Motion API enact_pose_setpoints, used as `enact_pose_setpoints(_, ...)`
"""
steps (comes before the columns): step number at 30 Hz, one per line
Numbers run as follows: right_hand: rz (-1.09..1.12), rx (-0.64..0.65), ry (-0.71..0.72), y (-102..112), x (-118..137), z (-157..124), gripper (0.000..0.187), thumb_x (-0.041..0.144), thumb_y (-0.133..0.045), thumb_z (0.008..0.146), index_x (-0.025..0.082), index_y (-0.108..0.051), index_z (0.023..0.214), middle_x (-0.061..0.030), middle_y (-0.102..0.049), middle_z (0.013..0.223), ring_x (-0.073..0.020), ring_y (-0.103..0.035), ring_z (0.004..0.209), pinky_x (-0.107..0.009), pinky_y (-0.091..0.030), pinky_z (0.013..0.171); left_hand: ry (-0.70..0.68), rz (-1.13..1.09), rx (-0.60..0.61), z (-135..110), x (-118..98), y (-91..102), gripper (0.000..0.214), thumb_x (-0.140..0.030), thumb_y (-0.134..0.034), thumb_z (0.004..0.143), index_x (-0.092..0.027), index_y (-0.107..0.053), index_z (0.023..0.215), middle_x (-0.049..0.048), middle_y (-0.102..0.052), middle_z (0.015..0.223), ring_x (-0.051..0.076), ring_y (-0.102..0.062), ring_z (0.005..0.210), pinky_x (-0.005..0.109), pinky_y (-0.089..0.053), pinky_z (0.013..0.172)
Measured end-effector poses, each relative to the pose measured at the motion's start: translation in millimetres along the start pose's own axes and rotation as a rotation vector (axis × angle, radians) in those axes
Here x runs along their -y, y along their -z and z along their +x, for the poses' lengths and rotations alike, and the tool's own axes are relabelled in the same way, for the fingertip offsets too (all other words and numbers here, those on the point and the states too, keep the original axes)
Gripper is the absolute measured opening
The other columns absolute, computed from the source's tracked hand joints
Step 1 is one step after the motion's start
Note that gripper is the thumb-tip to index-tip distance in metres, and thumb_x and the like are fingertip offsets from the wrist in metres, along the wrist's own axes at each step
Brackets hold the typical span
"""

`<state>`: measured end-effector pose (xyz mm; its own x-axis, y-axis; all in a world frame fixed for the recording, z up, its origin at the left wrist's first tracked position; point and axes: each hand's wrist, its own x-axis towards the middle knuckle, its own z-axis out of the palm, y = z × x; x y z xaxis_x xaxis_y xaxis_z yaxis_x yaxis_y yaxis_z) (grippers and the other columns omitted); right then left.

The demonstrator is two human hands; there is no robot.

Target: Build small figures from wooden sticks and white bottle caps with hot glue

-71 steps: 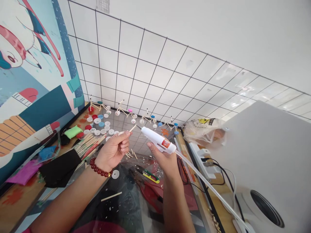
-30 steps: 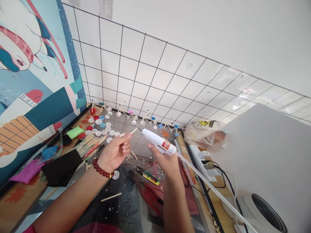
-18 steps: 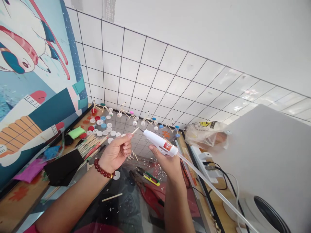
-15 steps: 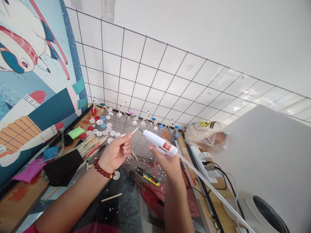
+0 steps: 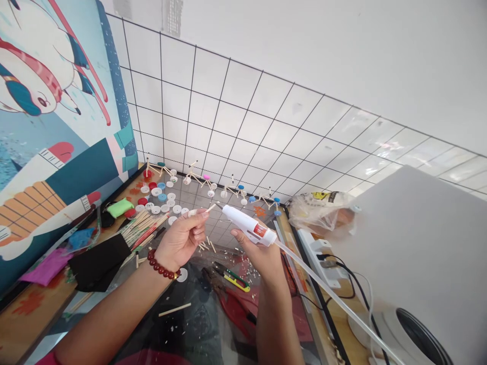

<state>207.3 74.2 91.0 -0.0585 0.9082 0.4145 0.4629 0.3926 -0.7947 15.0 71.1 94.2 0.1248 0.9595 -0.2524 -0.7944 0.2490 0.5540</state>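
Note:
Between the thumb and fingers of my left hand [image 5: 186,235] is a short wooden stick [image 5: 210,208], its free end pointing right. My right hand [image 5: 262,256] is wrapped round a white hot glue gun [image 5: 241,221], whose dark nozzle meets or nearly meets the tip of the stick. A long translucent glue stick [image 5: 327,288] runs out of the back of the gun toward the lower right. Beyond my left hand lie several white, blue and red bottle caps [image 5: 171,196]. Small stick figures on caps [image 5: 240,190] stand along the back edge.
Red-handled pliers [image 5: 232,304] and yellow-green snippers [image 5: 234,279] lie below my hands, among white scraps. At left are loose wooden sticks [image 5: 142,225], black sheets [image 5: 99,261] and bagged clay [image 5: 51,266]. A power strip [image 5: 319,256] with cables sits right; a wire grid [image 5: 228,106] stands behind.
The glue gun has shifted slightly left, bringing its nozzle closer to the end of the stick. My left hand has barely moved, and the stick now points a little lower.

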Motion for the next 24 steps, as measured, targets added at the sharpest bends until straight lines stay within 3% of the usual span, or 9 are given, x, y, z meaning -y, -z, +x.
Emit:
enact_pose_setpoints(8, 0.062, -0.027, -0.02, -2, -3, -2, 0.031, 0.046, -0.074, 0.078, 0.017, -0.064, 0.072, 0.0023, -0.057, 0.059, -0.0112, -0.046, 0.055, -0.023, -0.038, 0.052, -0.091, 0.042, -0.049, 0, 0, 0.1, 0.033, -0.014, -0.09, 0.056, -0.01, -0.067, 0.08, -0.0092, -0.045, 0.052, 0.002, -0.038, 0.045, 0.013, -0.032, 0.041)
enact_pose_setpoints(17, 0.065, -0.008, -0.025, -2, -3, -2, 0.031, 0.046, -0.075, 0.078, 0.017, -0.064, 0.073, 0.003, -0.056, 0.06, -0.011, -0.046, 0.055, -0.023, -0.038, 0.052, -0.018, -0.005, -0.028, -2, -2, 0.7, 0.026, -0.018, -0.086, 0.065, -0.01, -0.064, 0.075, -0.0076, -0.045, 0.053, 0.002, -0.038, 0.045, 0.013, -0.032, 0.04)
enact_pose_setpoints(24, 0.128, -0.008, -0.13, -9, -16, 5, 0.034, 0.05, -0.074, 0.077, 0.017, -0.065, 0.08, 0.0004, -0.062, 0.067, -0.0136, -0.053, 0.061, -0.026, -0.044, 0.059, 0.026, -0.029, -0.034, -5, -8, -3.2, 0.016, -0.02, -0.078, 0.076, -0.009, -0.066, 0.075, -0.0069, -0.043, 0.052, 0.003, -0.038, 0.043, 0.014, -0.032, 0.039)
